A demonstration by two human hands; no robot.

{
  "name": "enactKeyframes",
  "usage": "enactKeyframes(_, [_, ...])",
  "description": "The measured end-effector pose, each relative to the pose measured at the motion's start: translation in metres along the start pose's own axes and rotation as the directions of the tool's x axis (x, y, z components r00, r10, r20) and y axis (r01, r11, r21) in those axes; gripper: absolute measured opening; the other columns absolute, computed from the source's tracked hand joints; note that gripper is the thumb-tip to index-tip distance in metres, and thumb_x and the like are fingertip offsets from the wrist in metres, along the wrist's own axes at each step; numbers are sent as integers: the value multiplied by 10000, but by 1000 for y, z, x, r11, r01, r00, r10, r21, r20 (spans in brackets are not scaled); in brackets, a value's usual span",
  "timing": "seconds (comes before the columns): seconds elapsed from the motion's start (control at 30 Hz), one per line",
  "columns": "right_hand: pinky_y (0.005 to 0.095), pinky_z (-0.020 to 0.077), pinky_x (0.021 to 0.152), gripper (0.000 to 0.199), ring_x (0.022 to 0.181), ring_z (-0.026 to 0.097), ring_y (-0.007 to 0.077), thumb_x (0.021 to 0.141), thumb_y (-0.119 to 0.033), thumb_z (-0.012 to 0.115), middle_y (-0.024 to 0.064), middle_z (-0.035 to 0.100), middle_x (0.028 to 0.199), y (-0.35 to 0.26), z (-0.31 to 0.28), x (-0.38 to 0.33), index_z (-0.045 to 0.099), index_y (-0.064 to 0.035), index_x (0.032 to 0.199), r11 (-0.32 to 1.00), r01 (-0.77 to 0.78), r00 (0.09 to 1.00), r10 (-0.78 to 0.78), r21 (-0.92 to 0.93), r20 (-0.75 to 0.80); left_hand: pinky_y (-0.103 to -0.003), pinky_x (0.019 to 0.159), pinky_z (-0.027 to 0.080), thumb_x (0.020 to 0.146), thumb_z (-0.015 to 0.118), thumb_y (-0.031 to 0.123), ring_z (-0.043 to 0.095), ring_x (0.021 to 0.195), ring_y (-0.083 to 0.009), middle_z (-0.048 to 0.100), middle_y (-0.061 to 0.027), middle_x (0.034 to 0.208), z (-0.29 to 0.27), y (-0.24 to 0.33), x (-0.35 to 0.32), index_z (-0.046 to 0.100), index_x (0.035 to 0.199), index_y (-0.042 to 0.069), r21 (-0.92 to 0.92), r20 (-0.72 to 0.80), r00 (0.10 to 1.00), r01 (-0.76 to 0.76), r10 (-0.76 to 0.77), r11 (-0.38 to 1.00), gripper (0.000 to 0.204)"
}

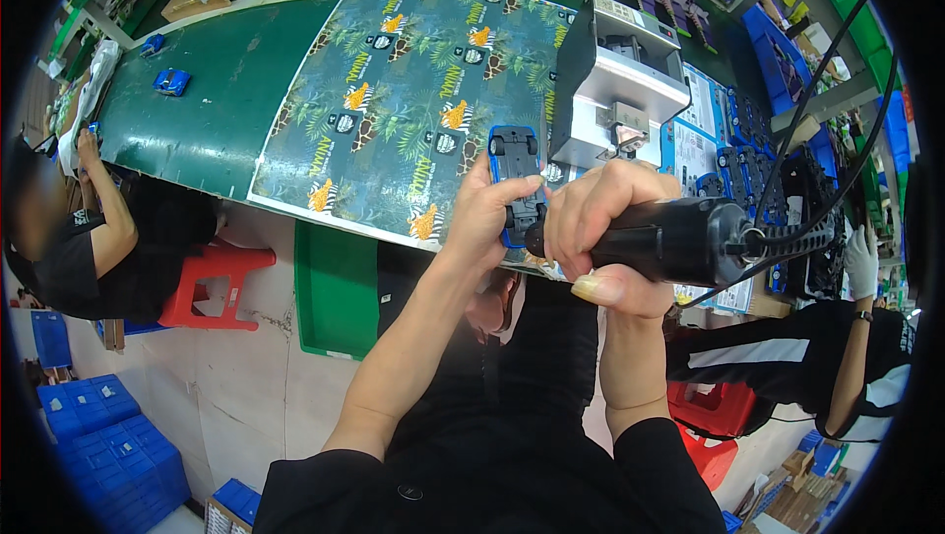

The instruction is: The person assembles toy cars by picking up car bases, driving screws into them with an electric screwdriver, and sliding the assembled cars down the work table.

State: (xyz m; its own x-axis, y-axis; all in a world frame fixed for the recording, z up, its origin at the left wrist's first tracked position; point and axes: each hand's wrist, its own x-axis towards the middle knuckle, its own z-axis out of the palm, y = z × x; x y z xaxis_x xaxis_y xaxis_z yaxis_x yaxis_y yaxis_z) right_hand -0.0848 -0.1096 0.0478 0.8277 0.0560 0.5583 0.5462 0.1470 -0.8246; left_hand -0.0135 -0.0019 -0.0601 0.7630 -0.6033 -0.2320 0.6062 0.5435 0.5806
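My left hand holds a blue toy car upside down, its black underside and wheels facing me. My right hand grips a black electric screwdriver, its tip pressed to the car's underside near the lower end. A black cable runs from the screwdriver's rear up to the right. Both hands hover over the near edge of a patterned jungle-print mat on the green table.
A grey metal machine stands just behind the car. Blue toy car parts lie in rows at right. Another blue car lies far left. A green bin and red stool sit below. Co-workers sit at left and right.
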Motion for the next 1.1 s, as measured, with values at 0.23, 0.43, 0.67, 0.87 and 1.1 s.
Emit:
enactKeyframes(0.23, [290,470,477,300,474,526,158,717,-191,743,62,549,591,-4,4,-4,520,-14,813,998,0,995,7,66,-97,-331,637,569,809,653,-29,658,760,-173,641,-79,943,1,2,-2,524,1134,45,42,3,1000,11,-11,999,357])
enactKeyframes(0.43, [302,480,475,309,479,532,173,744,-229,727,65,544,601,-6,3,-11,541,-13,861,994,50,988,-34,102,-151,-325,627,568,931,603,137,660,764,-172,645,-89,955,3,6,-2,530,1142,42,-35,16,999,41,-40,999,243])
enactKeyframes(0.67, [273,428,508,361,491,489,126,879,-368,640,22,509,644,-36,-11,-46,484,-51,953,973,227,932,-233,-53,-279,-355,728,534,902,589,528,644,901,-219,629,-114,1029,-7,43,18,563,1190,60,712,467,758,-628,455,315,551])
enactKeyframes(0.87, [273,416,514,334,491,457,131,870,-319,637,46,478,638,-31,-33,-82,474,-38,948,986,145,912,-165,-82,-375,-447,891,443,655,663,702,560,1005,-269,557,-93,1039,-41,112,27,512,1290,99,226,810,529,-681,-254,-696,889])
enactKeyframes(1.1, [246,399,475,302,468,449,127,877,-287,635,53,482,622,-20,-35,-89,475,-34,914,994,108,890,-110,-30,-442,-626,1150,68,723,641,723,201,1454,-341,249,-167,1557,-150,251,-5,402,1455,176,377,586,802,-140,119,-916,945])
